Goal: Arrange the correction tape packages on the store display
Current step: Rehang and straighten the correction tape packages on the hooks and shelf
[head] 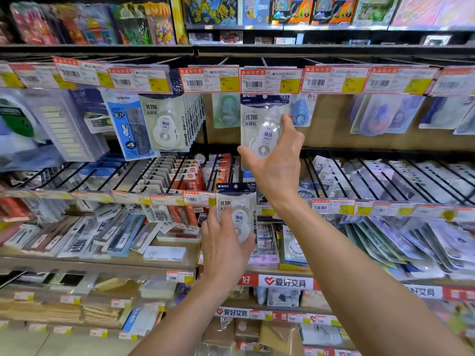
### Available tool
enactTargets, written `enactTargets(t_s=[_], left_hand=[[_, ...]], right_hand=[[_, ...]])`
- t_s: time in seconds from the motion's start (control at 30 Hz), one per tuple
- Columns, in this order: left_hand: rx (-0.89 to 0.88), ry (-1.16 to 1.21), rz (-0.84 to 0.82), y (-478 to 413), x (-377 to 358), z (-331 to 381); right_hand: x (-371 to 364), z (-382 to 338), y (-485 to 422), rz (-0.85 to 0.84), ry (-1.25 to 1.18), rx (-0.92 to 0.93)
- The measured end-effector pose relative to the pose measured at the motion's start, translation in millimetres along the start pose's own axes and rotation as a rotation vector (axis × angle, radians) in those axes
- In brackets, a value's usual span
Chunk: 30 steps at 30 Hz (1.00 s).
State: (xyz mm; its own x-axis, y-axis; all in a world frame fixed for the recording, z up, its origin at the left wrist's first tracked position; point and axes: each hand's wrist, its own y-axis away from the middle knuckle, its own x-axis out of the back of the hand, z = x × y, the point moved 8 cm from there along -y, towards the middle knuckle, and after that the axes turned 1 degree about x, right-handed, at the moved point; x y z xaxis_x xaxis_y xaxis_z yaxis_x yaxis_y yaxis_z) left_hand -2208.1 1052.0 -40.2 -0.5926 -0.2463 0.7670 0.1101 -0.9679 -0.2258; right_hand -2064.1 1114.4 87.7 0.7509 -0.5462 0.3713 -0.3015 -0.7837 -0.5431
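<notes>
Grips upper pack by its edges in right hand, raised to the peg behind a price tag. Clasps lower pack in left hand, before the middle shelf. May miss the peg, hidden by the tag, and drop the pack.

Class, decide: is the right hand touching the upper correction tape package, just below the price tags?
Touching. The head view shows the right hand gripping the upper correction tape package, thumb and fingers curled round its blister.
</notes>
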Motion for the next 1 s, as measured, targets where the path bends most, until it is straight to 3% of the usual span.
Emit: enactTargets(t_s=[0.6,1.0], left_hand=[[0.011,-0.004,-0.011,6,2,2],[0.021,-0.013,-0.016,8,5,5]], right_hand=[[8,-1,5,0.026,0.005,-0.067],[10,-15,-7,0.021,0.051,-0.012]])
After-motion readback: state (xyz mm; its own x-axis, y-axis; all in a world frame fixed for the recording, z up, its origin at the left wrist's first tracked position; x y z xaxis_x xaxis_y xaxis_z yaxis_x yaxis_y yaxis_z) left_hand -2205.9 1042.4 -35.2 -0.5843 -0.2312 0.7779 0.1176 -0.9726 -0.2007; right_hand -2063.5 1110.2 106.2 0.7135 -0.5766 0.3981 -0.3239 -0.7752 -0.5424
